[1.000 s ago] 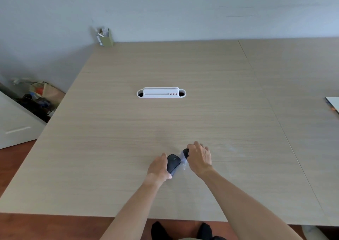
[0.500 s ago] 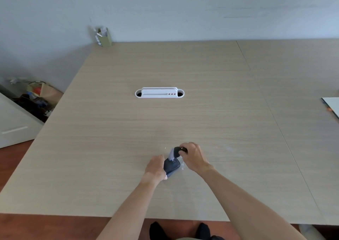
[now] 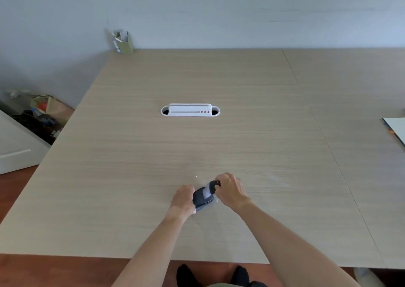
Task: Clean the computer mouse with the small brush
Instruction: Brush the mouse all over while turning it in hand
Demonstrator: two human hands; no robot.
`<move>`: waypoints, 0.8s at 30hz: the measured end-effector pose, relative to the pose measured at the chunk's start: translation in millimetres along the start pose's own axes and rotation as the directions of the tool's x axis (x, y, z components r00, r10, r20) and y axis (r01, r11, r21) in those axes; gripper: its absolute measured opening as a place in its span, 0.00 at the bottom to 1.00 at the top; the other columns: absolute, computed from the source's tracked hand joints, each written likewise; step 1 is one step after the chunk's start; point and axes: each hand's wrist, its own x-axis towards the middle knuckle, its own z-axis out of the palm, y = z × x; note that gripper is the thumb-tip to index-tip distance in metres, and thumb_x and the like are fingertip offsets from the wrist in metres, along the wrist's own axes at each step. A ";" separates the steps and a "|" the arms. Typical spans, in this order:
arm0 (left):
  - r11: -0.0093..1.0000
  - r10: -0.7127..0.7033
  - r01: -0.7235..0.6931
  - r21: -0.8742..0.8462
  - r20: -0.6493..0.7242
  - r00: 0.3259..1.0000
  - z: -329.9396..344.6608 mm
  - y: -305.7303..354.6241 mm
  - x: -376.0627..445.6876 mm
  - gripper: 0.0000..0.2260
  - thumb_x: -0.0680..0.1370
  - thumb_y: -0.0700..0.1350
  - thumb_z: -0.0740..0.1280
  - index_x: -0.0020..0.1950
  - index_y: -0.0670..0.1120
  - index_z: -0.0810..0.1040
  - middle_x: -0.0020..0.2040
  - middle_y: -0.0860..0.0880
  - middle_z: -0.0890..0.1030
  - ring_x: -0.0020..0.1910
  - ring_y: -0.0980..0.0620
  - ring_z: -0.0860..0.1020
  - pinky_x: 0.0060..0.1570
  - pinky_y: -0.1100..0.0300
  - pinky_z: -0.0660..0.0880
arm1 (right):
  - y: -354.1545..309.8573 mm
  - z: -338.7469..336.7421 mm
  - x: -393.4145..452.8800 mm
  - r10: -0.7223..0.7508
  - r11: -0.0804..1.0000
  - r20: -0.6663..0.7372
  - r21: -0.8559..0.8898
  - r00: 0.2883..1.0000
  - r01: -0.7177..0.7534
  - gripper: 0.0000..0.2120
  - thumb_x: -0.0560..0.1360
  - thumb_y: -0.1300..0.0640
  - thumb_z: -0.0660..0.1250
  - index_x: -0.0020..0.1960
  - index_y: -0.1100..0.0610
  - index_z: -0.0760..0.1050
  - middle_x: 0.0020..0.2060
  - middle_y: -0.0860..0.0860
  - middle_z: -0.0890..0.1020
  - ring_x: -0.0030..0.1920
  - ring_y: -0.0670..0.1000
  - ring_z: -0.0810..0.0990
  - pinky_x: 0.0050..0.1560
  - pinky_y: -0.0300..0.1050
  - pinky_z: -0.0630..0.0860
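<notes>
A dark computer mouse [image 3: 201,199] lies on the light wooden table [image 3: 197,146], near its front edge. My left hand [image 3: 183,199] grips the mouse from its left side. My right hand [image 3: 230,189] is closed around the dark handle of a small brush [image 3: 210,188]. The brush's pale bristles rest on the far top of the mouse. Most of the brush handle is hidden inside my right fist.
A white cable grommet [image 3: 190,110] sits in the table's middle. A green pen holder [image 3: 123,42] stands at the far left corner by the wall. A white sheet [image 3: 396,129] lies at the right edge. Clutter [image 3: 41,115] sits on the floor at left.
My right hand picked the brush up beside the mouse and brought its bristles down onto the mouse's top. My left hand kept hold of the mouse.
</notes>
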 end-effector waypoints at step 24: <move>0.987 0.076 -0.067 0.146 -0.057 0.995 0.3 -4.2 4.9 0.16 0.69 0.32 0.70 0.54 0.43 0.76 0.54 0.44 0.79 0.53 0.42 0.79 0.50 0.50 0.78 | 6.6 0.3 -7.2 -0.005 1.000 -0.098 -0.015 0.995 0.004 0.11 0.73 0.64 0.60 0.49 0.60 0.80 0.48 0.54 0.80 0.47 0.58 0.78 0.44 0.44 0.66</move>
